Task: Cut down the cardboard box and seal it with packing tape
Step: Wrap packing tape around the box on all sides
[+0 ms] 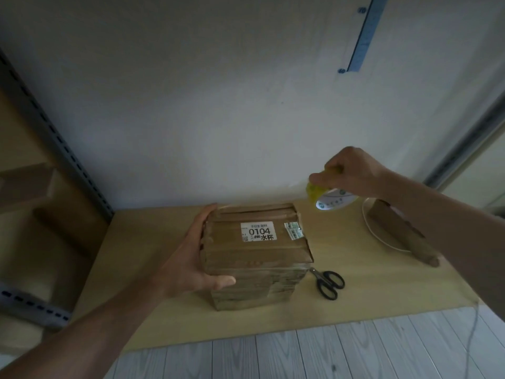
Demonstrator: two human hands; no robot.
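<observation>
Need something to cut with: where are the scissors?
Head view: the scissors lie on the table just right of the cardboard box, by its near corner.

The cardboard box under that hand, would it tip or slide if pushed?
Probably slide rather than tip: the box looks wider than tall and sits flat on the smooth wooden tabletop. Its wrinkled, taped sides look soft, so they may dent where the left hand grips.
</observation>
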